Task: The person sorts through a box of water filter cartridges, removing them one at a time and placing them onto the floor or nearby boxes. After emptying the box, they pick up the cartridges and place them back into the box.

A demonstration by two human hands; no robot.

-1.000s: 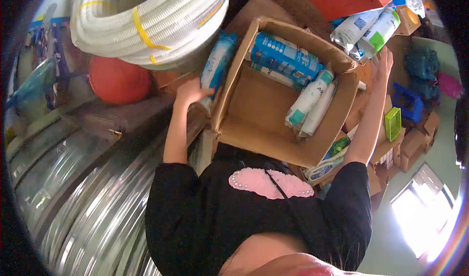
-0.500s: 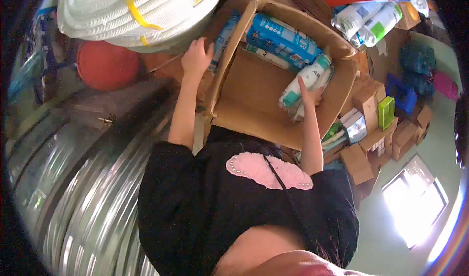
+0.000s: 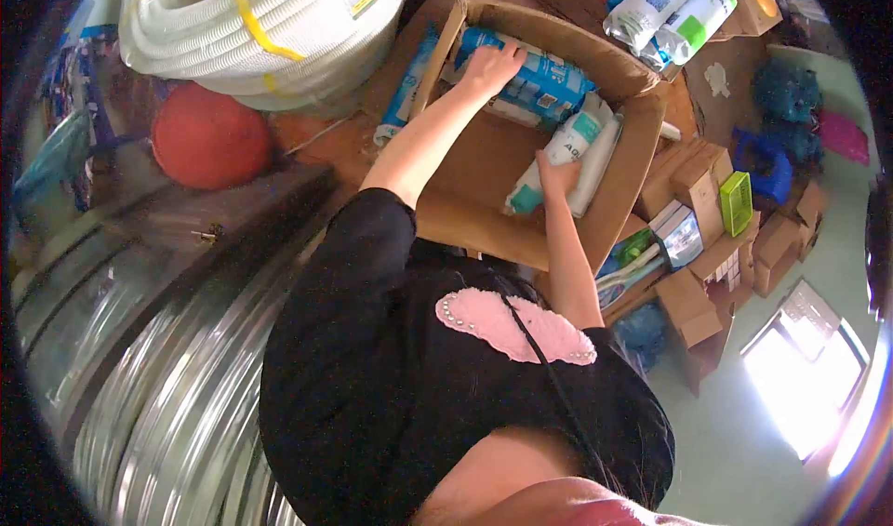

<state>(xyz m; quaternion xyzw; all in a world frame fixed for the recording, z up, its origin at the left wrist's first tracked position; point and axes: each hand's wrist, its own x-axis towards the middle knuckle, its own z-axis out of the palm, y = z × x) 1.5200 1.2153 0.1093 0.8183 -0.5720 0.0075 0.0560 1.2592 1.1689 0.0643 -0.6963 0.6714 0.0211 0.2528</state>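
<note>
1. Steadily, in the head view, our right hand [image 3: 558, 174] wraps round the white-and-teal pack [image 3: 580, 133] inside the cardboard box [image 3: 516, 239]; we judge a hold nearer its middle would balance better.
2. Our left hand [image 3: 493, 70] lies over the blue pack [image 3: 551, 85] by the box's far wall, fingers bent; we cannot tell whether it grips or rests.
3. Close beside the first, a white pack [image 3: 600, 168] lies, so we should avoid dragging it.

left hand [image 3: 493, 68] farther out, right hand [image 3: 560, 178] nearer
</note>
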